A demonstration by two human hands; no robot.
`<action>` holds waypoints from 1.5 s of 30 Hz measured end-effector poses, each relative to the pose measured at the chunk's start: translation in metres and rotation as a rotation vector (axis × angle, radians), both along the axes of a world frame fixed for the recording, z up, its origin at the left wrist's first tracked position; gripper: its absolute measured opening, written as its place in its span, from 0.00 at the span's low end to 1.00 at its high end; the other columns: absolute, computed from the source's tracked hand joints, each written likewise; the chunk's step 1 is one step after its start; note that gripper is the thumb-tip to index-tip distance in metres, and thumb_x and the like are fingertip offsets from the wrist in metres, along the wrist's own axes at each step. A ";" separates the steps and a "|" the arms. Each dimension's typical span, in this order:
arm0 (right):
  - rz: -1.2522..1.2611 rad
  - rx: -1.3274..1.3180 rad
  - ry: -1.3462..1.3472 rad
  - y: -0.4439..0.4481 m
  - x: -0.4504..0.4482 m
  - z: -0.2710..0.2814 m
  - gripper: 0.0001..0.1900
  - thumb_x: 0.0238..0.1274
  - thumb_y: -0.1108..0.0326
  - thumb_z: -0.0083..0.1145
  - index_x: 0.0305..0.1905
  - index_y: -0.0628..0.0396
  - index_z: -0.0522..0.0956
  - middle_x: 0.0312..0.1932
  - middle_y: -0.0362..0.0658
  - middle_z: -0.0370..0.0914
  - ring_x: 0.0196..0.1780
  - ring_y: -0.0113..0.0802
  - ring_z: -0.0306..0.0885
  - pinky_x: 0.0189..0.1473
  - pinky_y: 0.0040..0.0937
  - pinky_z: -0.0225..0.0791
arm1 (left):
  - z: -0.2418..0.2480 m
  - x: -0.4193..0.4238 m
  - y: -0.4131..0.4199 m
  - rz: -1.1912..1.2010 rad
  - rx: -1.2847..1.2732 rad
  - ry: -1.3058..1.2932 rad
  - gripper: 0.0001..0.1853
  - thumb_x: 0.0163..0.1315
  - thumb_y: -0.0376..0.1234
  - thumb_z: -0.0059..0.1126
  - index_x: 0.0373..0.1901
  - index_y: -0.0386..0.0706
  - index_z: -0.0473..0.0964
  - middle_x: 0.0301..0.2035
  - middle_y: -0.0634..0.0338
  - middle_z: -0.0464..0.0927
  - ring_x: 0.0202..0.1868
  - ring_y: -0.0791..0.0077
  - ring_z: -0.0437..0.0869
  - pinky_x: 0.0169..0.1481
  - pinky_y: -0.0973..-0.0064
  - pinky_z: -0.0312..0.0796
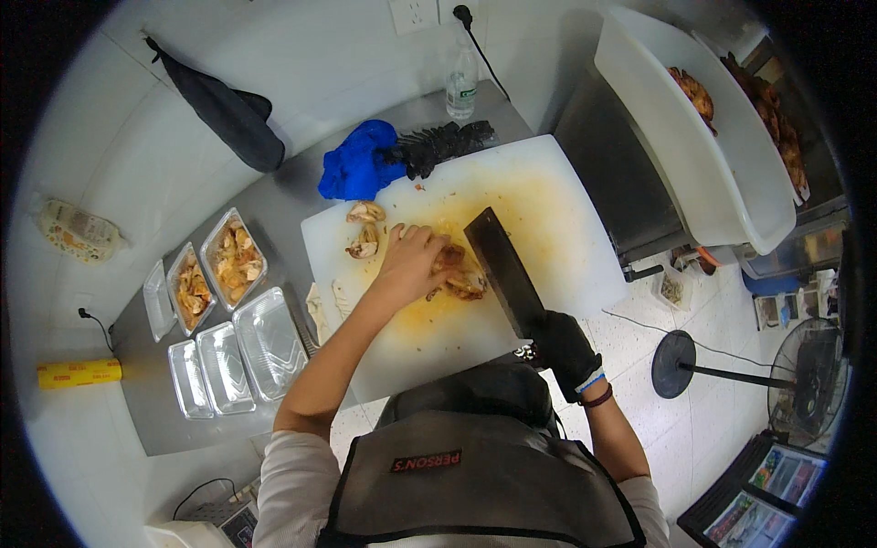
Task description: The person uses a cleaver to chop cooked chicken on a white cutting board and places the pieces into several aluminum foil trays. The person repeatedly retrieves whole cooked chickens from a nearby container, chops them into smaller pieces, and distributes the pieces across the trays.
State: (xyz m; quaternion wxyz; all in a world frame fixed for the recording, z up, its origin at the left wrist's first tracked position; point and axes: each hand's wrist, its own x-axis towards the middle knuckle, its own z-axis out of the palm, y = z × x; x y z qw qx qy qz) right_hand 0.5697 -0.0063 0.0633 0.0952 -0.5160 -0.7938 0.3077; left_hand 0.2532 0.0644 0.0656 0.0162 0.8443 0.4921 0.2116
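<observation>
On a white cutting board [548,205] lies a browned piece of cooked poultry [463,277]. My bare left hand [413,262] presses on it from the left, fingers over its upper edge. In a black glove, my right hand [563,349] grips a broad dark cleaver [505,274]. Its blade slants across the board just right of the poultry, apart from it. How the handle sits in my palm is hidden. Two smaller poultry pieces [364,229] rest at the board's upper left. Yellow juice stains the board around the meat.
Left of the board stand foil trays of cut poultry [234,259] and bare foil trays [270,342]. Behind it are a blue cloth [360,161], black gloves [445,145] and a bottle [462,85]. A white tub [675,144] stands right; a fan [805,380] stands beyond.
</observation>
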 end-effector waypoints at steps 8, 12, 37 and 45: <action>0.028 -0.167 -0.049 -0.003 -0.008 0.002 0.07 0.58 0.68 0.57 0.39 0.56 0.81 0.34 0.54 0.81 0.38 0.55 0.81 0.39 0.49 0.73 | -0.052 -0.016 -0.087 0.061 0.073 -0.135 0.13 0.51 0.34 0.71 0.37 0.41 0.79 0.33 0.58 0.74 0.40 0.61 0.75 0.46 0.63 0.66; -0.005 -0.117 0.073 0.000 -0.007 0.005 0.07 0.55 0.71 0.59 0.38 0.59 0.81 0.33 0.56 0.80 0.39 0.54 0.81 0.40 0.48 0.74 | -0.076 0.002 -0.090 0.275 0.000 -0.209 0.11 0.50 0.31 0.70 0.35 0.41 0.80 0.34 0.57 0.74 0.41 0.59 0.75 0.45 0.62 0.66; -0.412 -0.393 0.245 -0.006 0.046 0.033 0.10 0.66 0.64 0.57 0.36 0.61 0.80 0.22 0.45 0.78 0.18 0.29 0.75 0.18 0.28 0.68 | 0.000 0.023 -0.106 0.318 -0.532 -0.574 0.10 0.58 0.25 0.65 0.42 0.35 0.79 0.34 0.48 0.83 0.36 0.59 0.86 0.40 0.69 0.78; -0.508 -0.520 0.386 -0.013 0.045 0.047 0.13 0.66 0.59 0.61 0.32 0.57 0.76 0.15 0.36 0.70 0.14 0.25 0.67 0.16 0.26 0.62 | -0.006 0.081 -0.055 0.231 -0.101 -0.638 0.11 0.60 0.23 0.60 0.45 0.36 0.79 0.43 0.48 0.82 0.44 0.50 0.84 0.47 0.62 0.77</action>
